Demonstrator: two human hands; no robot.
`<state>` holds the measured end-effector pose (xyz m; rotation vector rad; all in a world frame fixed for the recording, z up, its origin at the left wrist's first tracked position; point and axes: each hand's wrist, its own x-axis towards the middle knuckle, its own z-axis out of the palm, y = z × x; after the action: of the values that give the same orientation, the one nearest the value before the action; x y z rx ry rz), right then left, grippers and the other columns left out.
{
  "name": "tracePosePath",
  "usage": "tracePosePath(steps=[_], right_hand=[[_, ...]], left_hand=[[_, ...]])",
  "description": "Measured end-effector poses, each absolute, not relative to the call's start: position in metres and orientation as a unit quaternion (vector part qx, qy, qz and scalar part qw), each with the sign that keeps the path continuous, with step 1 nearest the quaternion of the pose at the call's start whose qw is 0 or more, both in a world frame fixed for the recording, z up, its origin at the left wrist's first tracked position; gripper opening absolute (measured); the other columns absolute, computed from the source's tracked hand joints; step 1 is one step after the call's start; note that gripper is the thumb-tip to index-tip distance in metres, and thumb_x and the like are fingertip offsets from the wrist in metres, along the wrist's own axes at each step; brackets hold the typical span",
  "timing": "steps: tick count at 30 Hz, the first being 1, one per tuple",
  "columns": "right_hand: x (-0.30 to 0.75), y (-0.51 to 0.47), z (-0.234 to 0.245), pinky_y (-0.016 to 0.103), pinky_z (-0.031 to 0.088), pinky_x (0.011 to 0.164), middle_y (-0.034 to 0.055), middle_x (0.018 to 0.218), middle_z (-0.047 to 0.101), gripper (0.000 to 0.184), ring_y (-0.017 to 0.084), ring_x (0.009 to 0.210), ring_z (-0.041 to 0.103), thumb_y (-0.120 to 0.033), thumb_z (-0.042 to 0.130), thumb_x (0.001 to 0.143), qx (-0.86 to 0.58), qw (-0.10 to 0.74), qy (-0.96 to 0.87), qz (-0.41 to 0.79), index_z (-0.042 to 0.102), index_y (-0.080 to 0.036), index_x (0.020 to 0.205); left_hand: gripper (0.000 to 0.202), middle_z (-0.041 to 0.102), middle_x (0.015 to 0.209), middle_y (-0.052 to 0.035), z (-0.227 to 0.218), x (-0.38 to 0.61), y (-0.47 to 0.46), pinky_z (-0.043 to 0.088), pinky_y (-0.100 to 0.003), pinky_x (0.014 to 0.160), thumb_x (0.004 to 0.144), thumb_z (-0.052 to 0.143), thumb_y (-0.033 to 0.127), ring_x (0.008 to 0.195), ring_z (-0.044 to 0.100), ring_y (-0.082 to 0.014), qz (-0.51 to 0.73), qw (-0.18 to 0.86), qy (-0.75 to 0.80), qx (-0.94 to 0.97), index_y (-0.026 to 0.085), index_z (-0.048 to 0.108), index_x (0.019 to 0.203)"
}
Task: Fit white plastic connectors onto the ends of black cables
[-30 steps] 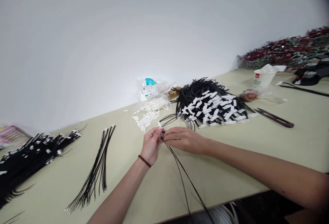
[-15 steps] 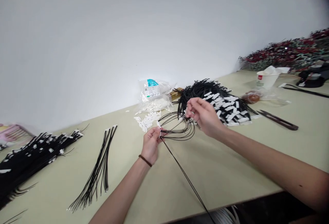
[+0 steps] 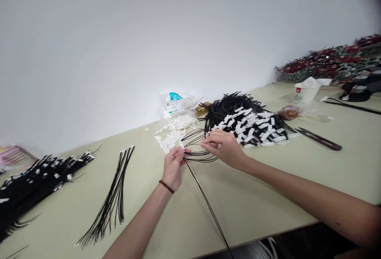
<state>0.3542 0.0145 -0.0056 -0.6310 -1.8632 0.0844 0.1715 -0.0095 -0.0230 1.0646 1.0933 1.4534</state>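
My left hand (image 3: 173,164) is closed on a small white connector (image 3: 182,145) with thin black wires (image 3: 199,158) coming out of it. The wires bow to the right in loops, and a few run down past the table's front edge. My right hand (image 3: 225,148) is in a pinch over the loops, its fingertips pointing left toward the connector. What sits between those fingertips is too small to make out. Loose white connectors (image 3: 169,139) lie just behind my left hand.
Black wires with white connectors form a big pile (image 3: 247,120) behind my right hand. Thread snips (image 3: 320,138) and a paper cup (image 3: 306,92) stand right. A clear bag (image 3: 177,108) rests near the wall. Leftward lie a small wire bundle (image 3: 114,191) and a larger one (image 3: 38,183).
My right hand has moved left and slightly down, from the far side of the loops toward the connector. My left hand stays closed on the connector.
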Motion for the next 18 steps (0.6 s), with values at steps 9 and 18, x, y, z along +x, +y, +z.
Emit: tracePosePath(steps=[9, 18], right_hand=[[0.3510, 0.0152, -0.0146, 0.022, 0.029, 0.054, -0.0028, 0.052, 0.042, 0.018, 0.010, 0.056, 0.038, -0.023, 0.055, 0.081, -0.266, 0.531, -0.804, 0.035, 0.062, -0.016, 0.066], [0.3501, 0.0113, -0.0109, 0.021, 0.031, 0.055, -0.0032, 0.051, 0.040, 0.020, 0.009, 0.055, 0.038, -0.023, 0.054, 0.082, -0.264, 0.532, -0.803, 0.054, 0.062, -0.016, 0.065]], left_hand=[[0.024, 0.064, 0.073, -0.0041, -0.0238, 0.1736, -0.0101, 0.042, -0.022, 0.055, 0.063, 0.070, 0.037, 0.066, 0.053, -0.0122, 0.594, 0.500, 0.425, 0.464, 0.015, 0.061, 0.068], [0.025, 0.064, 0.072, -0.0043, -0.0243, 0.1738, -0.0104, 0.042, -0.022, 0.055, 0.063, 0.071, 0.037, 0.066, 0.054, -0.0126, 0.591, 0.502, 0.414, 0.477, 0.014, 0.060, 0.067]])
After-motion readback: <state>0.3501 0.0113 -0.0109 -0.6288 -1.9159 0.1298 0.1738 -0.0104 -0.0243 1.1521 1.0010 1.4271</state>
